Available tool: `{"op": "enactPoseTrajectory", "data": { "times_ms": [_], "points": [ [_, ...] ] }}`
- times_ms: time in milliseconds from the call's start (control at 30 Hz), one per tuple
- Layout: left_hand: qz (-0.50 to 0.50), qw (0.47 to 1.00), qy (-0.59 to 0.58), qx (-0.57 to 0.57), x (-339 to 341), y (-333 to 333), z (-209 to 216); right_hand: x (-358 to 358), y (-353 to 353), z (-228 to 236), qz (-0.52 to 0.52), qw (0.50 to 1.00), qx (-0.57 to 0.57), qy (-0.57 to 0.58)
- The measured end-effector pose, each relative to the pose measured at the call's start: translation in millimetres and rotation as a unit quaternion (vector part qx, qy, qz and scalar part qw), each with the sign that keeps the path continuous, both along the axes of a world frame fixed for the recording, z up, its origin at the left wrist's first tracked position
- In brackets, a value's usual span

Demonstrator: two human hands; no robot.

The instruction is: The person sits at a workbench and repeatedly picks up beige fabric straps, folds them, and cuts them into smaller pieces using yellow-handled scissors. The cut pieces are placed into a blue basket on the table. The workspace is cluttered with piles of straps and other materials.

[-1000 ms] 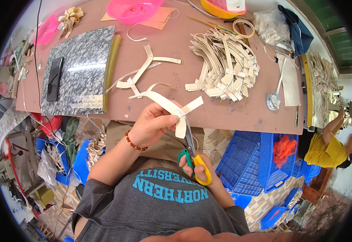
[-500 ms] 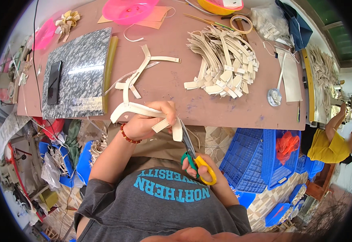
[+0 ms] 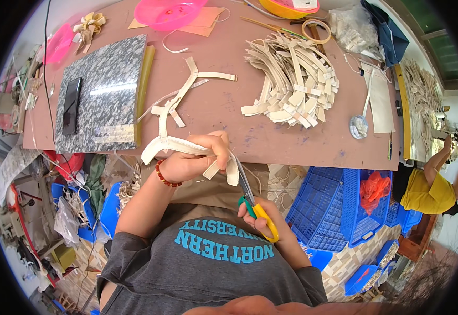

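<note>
A cream strap piece (image 3: 179, 145) with stitched edges and several branching ends is pinched in my left hand (image 3: 192, 161), which is closed near the table's front edge. Its short ends hang below my fingers, while the longer part trails onto the table. My right hand (image 3: 275, 211) is wrapped around the handles of scissors (image 3: 266, 223), one yellow and one green. Their dark blades (image 3: 245, 185) point up beside the hanging strap ends, close to my left fingertips. Whether the blades touch the strap is hard to make out.
A pile of similar cream straps (image 3: 294, 84) lies right of centre on the brown table (image 3: 213, 115). At left, a phone (image 3: 71, 107) rests on a grey speckled slab (image 3: 100, 79). Blue crates (image 3: 315, 210) stand on the floor at right, near a person in yellow (image 3: 426, 191).
The scissor handles have drawn a little closer together and shifted slightly upward. My left hand and the strap's hanging ends have moved a little; the camera view has shifted slightly.
</note>
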State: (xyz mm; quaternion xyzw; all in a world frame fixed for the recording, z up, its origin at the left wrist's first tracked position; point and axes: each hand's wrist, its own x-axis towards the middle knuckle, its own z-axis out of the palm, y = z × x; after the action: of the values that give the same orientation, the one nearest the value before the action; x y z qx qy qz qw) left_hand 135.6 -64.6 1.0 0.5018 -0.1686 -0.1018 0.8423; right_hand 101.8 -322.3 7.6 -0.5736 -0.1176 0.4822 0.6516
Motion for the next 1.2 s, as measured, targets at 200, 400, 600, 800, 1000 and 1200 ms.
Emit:
{"op": "enactPoseTrajectory", "data": {
  "times_ms": [200, 400, 600, 800, 1000, 1200],
  "points": [
    [-0.021, 0.998, -0.033, 0.041, 1.7, 6.7, 2.0, 3.9, -0.2, 8.6, 0.0, 0.999, -0.033, 0.022],
    [-0.046, 0.992, -0.062, 0.095, 6.1, 12.3, 12.3, 2.1, -4.4, 6.6, 0.002, 0.998, -0.063, -0.006],
    [-0.072, 0.988, -0.066, 0.119, 8.1, 17.2, 14.0, 3.4, -13.2, -0.5, 0.015, 0.993, -0.097, 0.065],
    [-0.092, 0.982, -0.066, 0.149, 10.6, 18.6, 19.5, 4.9, -8.7, -0.5, -0.021, 0.98, -0.167, 0.104],
    [-0.036, 0.987, 0.037, 0.155, 4.1, 13.8, 23.6, 2.6, -13.0, -3.5, -0.011, 0.987, -0.161, 0.025],
    [0.062, 0.979, 0.192, 0.011, -3.2, -0.8, 15.3, -0.9, -9.3, -11.9, -0.052, 0.997, -0.062, 0.003]
  ]
}}
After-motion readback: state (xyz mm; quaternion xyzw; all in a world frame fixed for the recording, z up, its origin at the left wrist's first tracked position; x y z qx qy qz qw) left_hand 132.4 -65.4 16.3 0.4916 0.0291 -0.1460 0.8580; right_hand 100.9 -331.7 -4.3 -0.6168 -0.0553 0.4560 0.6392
